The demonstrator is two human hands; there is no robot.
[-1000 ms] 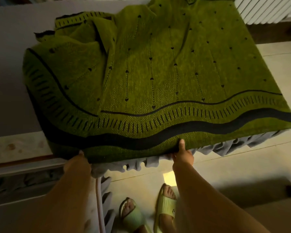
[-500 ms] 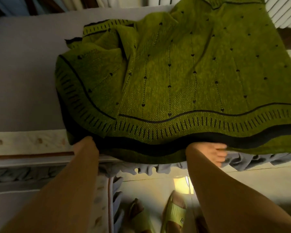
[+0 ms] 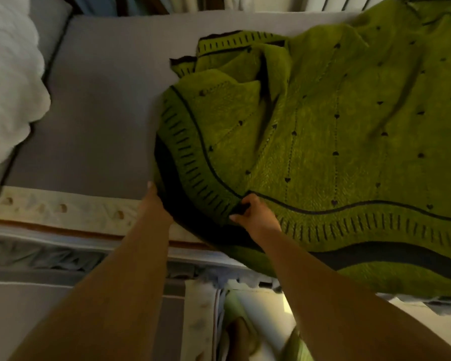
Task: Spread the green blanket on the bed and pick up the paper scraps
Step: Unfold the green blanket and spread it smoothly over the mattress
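Note:
The green blanket (image 3: 336, 142), patterned with black hearts and a wavy black border, covers the right part of the bed (image 3: 97, 113). Its left portion lies bunched and folded over itself. My left hand (image 3: 155, 204) is tucked under the blanket's dark left edge near the bed's front side; its fingers are mostly hidden by the fabric. My right hand (image 3: 253, 214) pinches a fold of the border on top of the blanket. No paper scraps are visible.
Bare grey sheet fills the left half of the bed. A white fluffy pillow or cover (image 3: 8, 82) lies at the far left. The pale mattress edge (image 3: 63, 207) runs along the front. Below are the floor and my green sandals (image 3: 294, 345).
The view has swung left along the bed. My right hand went from under the front hem to on top of the border, pinching a fold. My left hand stays at the left edge.

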